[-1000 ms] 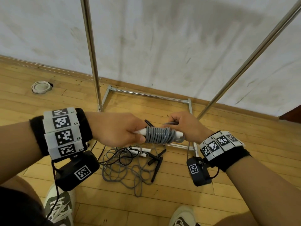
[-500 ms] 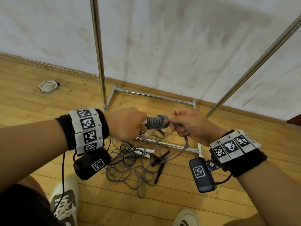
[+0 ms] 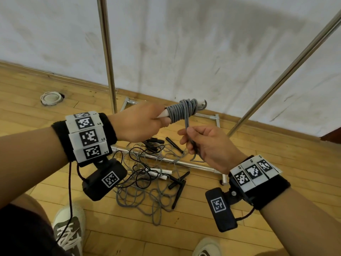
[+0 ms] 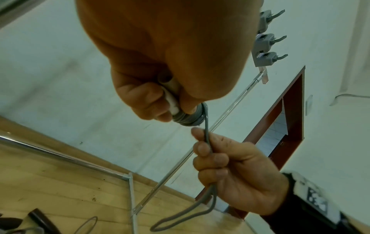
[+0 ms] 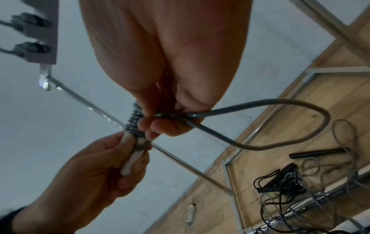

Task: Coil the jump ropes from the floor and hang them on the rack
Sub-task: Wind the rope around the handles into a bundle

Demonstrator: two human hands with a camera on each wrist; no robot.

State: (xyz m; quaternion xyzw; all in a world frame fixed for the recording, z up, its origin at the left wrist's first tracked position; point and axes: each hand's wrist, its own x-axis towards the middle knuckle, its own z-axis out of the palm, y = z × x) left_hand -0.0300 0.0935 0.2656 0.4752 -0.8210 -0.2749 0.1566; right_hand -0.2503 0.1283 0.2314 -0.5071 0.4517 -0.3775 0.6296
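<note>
Step in hand: I was finishing the wrap on the grey jump rope [image 3: 183, 111], its cord wound in tight turns round the white handles [image 3: 163, 114] — by my reckoning only the tail was left to secure.
Doing it well: I judged the pull should stay taut and in line with the last turn, the doubled cord tucked under a wrap, or the turns would slacken and slide off the handle end.
Left hand [image 3: 137, 122]: curled tight round the bare end of the handles, holding the bundle tilted up toward the wall, above the floor.
Right hand [image 3: 208, 146]: below and just beside the bundle, fingers [image 4: 208, 159] folded round the doubled cord, whose loop [image 5: 284, 125] hung out beneath my fist.
Where the rest lay: more ropes in a tangle [image 3: 147, 178] — grey and black cords, black handles — on the wooden floor [image 3: 184, 233] across the rack's base bar [image 3: 166, 159].
Rack [image 3: 108, 52]: its chrome uprights stood against the wall; I could see no rope on it.
</note>
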